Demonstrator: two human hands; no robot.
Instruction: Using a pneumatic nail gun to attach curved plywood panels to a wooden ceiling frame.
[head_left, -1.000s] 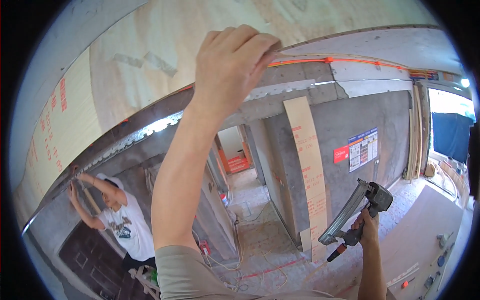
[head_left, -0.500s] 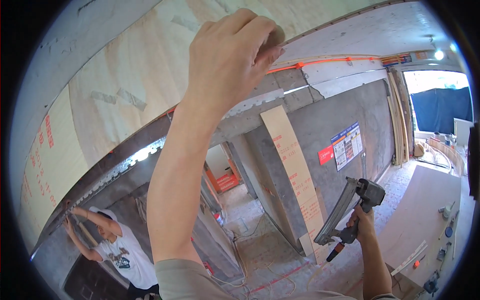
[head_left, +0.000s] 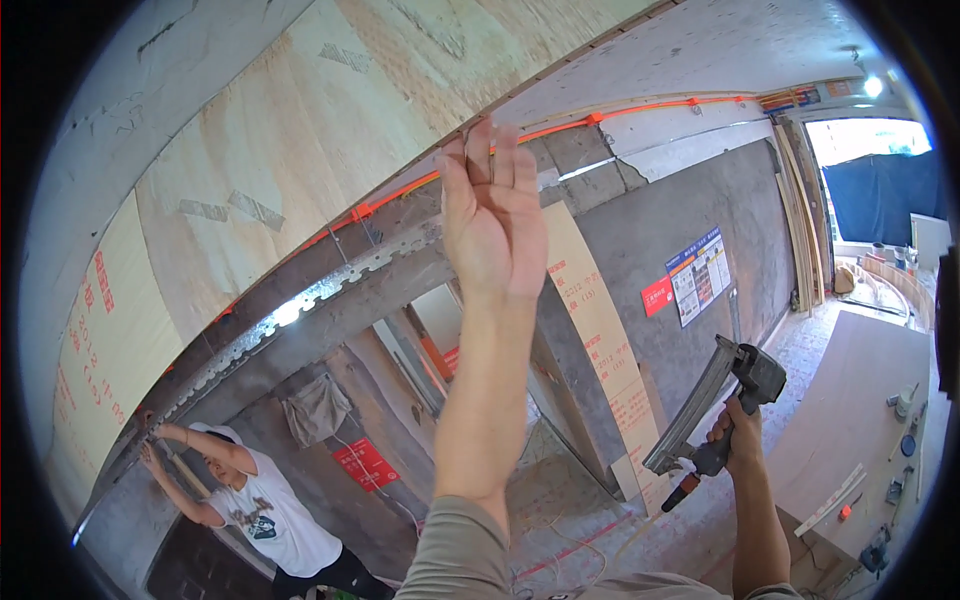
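My left hand [head_left: 495, 230] is raised in the middle of the view, palm showing and fingers stretched upward. Its fingertips are at the lower edge of the plywood sheet [head_left: 290, 120] overhead; whether they press on it I cannot tell. Nothing is held in that hand. At the right, my right hand [head_left: 738, 435] is wrapped round the grip of a black nail gun [head_left: 697, 405] with an air hose fitting at its base. The gun is held away from the sheet, its long magazine slanting down to the left.
A co-worker [head_left: 270, 515] at lower left reaches up to a perforated metal strip [head_left: 355, 270] below the sheet. Orange conduit [head_left: 570, 127] runs along the ceiling edge. A printed plywood strip [head_left: 600, 360] leans on the grey wall. Tools lie on a board-topped table [head_left: 850, 400] at right.
My left hand has come down and to the right, turning from a curled grasp to an outstretched palm. The nail gun stays in my right hand, shifted slightly right.
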